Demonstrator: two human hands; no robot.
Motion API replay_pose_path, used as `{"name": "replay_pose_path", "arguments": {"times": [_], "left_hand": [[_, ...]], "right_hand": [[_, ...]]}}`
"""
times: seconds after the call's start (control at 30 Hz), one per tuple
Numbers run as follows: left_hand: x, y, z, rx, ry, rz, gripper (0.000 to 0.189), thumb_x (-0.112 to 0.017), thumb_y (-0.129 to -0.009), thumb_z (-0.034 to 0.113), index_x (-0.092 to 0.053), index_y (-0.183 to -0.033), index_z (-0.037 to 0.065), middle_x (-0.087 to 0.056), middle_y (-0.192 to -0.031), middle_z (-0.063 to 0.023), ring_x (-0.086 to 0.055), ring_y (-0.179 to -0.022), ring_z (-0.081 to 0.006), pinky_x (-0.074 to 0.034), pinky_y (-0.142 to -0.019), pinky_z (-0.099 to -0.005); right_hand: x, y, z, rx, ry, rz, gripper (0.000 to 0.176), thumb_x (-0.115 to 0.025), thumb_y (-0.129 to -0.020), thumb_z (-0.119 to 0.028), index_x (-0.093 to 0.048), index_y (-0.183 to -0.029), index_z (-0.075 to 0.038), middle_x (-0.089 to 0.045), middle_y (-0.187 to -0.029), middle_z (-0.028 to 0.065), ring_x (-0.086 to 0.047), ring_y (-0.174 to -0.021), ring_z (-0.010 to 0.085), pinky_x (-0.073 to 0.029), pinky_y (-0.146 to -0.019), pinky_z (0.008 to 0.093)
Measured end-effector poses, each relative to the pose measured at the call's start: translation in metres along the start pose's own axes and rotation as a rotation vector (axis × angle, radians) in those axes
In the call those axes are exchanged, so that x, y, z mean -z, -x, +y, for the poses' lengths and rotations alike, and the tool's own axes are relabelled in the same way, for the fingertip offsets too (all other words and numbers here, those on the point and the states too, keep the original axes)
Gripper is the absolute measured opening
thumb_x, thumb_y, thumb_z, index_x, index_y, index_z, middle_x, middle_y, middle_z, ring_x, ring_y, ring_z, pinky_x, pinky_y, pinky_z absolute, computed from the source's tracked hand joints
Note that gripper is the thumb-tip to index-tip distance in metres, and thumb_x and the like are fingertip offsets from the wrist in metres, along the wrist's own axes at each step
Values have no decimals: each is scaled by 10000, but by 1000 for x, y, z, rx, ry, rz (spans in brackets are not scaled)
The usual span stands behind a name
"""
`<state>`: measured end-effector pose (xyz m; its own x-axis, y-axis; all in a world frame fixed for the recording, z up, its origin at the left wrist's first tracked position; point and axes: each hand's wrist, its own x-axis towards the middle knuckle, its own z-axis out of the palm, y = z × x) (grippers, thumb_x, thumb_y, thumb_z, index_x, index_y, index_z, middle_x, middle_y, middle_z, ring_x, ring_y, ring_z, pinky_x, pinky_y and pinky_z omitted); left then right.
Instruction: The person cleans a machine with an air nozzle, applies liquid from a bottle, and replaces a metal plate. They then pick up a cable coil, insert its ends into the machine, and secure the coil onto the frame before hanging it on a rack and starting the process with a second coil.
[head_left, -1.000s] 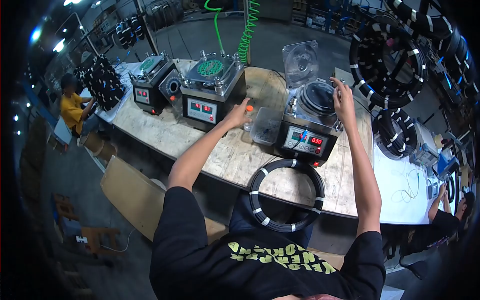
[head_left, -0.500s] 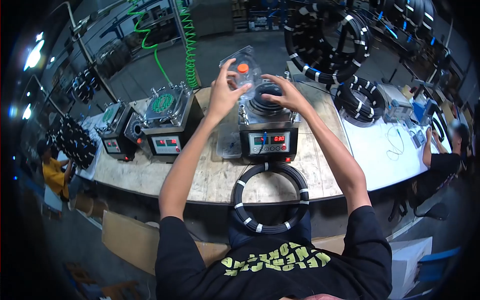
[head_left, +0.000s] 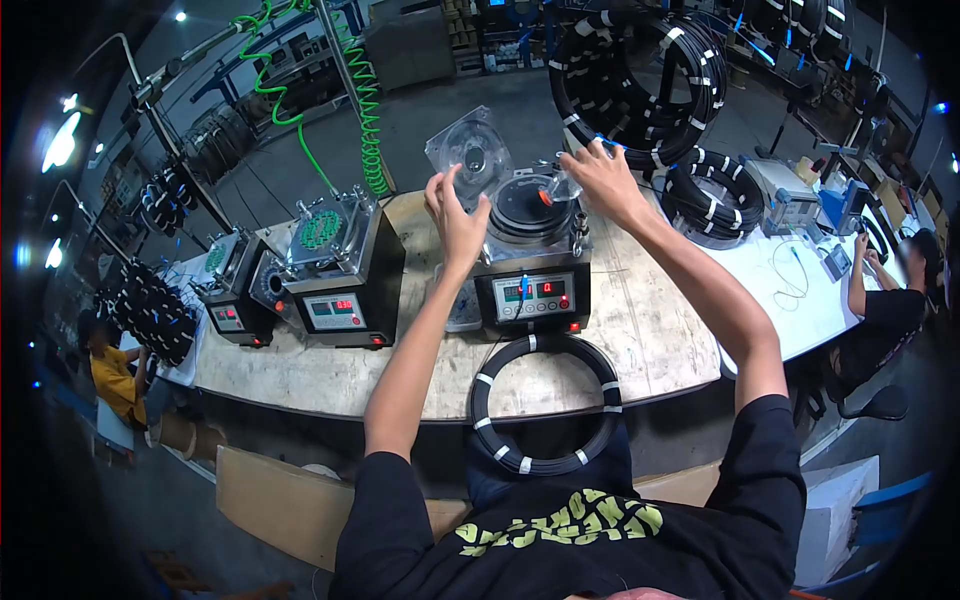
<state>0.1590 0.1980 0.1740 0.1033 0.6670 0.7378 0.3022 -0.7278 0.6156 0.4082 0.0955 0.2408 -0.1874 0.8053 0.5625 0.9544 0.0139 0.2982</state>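
My left hand holds a clear plastic cover with a round hole, tilted up at the left rear of the middle machine. Fingers of my right hand are closed round a small clear bottle with an orange tip, which leans over the black round pad on top of that machine. The machine's front panel shows lit red digits. A black cable coil bound with white tape lies at the bench's front edge, partly over my lap.
Two similar machines with green discs stand on the left. Green spiral hoses hang behind them. Large cable coils and test instruments are at the right. A person sits far left, another far right.
The bottle has gone from near my left hand to my right hand, orange tip now down over the pad. My right hand has moved right; my left hand has lowered slightly. The view has shifted.
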Motion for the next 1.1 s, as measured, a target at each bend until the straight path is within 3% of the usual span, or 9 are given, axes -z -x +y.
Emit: {"name": "replay_pose_path", "arguments": {"times": [0.07,0.23,0.33,0.47,0.6,0.87,0.97,1.03,1.1], "left_hand": [[-3,12,-4,41,34,-16,763,-742,-818,50,-422,-1508,106,-304,-1513,-245,-321,-1438,-413,-274,-1207,-501],[-21,22,-24,80,62,-30,832,-650,-822,-31,-310,-1571,95,-287,-1536,-281,-275,-1475,-442,-230,-1229,-505],[-18,22,-21,100,235,-67,849,-611,-806,-65,-285,-1578,72,-310,-1529,-280,-266,-1479,-436,-214,-1238,-494],[-14,20,-17,80,173,-63,902,-569,-749,-91,-268,-1585,68,-280,-1565,-292,-213,-1507,-445,-173,-1255,-494],[-17,22,-27,96,162,-75,918,-577,-771,-57,-226,-1606,92,-199,-1602,-332,-131,-1545,-457,-107,-1272,-511],[-19,21,-32,99,280,-102,950,-589,-779,-49,-180,-1625,92,-140,-1634,-290,-106,-1559,-414,-92,-1274,-481],[-15,21,-29,99,313,-126,963,-592,-787,-65,-160,-1632,98,-124,-1639,-276,-87,-1563,-401,-87,-1274,-478],[-16,22,-33,101,285,-121,968,-600,-795,-71,-152,-1635,102,-125,-1636,-270,-88,-1561,-396,-92,-1274,-478],[-15,23,-31,110,276,-101,933,-687,-869,18,-159,-1633,110,-154,-1619,-248,-113,-1548,-381,-118,-1269,-465]], "right_hand": [[10,-7,-8,78,132,-40,386,-705,-866,-117,-663,-1246,-172,-658,-1206,60,-512,-1276,243,-387,-1050,566],[27,-31,-51,318,151,-7,260,-642,-931,-227,-757,-1163,-253,-656,-1323,1,-448,-1355,178,-317,-1137,566],[8,-52,-78,407,140,16,280,-670,-892,-218,-738,-1163,-226,-608,-1417,7,-371,-1455,201,-261,-1187,578],[-25,-85,-83,359,110,164,175,-618,-915,-228,-764,-997,-175,-672,-1286,-7,-419,-1403,190,-279,-1173,590],[-41,-99,-62,257,114,114,168,-629,-900,-226,-772,-967,-168,-705,-1224,-12,-421,-1400,187,-277,-1172,593],[-13,-52,-32,310,245,14,137,-656,-879,-218,-769,-920,-153,-702,-1237,14,-406,-1438,213,-252,-1209,607],[23,-43,-52,339,184,-166,115,-693,-864,-164,-772,-942,-134,-647,-1374,22,-385,-1461,208,-239,-1222,583],[31,-42,-64,388,119,-113,102,-689,-844,-157,-774,-894,-133,-681,-1313,18,-416,-1434,194,-260,-1211,559],[29,-45,-72,401,76,-30,83,-698,-829,-147,-769,-863,-124,-687,-1285,26,-441,-1400,208,-307,-1161,547]]}}
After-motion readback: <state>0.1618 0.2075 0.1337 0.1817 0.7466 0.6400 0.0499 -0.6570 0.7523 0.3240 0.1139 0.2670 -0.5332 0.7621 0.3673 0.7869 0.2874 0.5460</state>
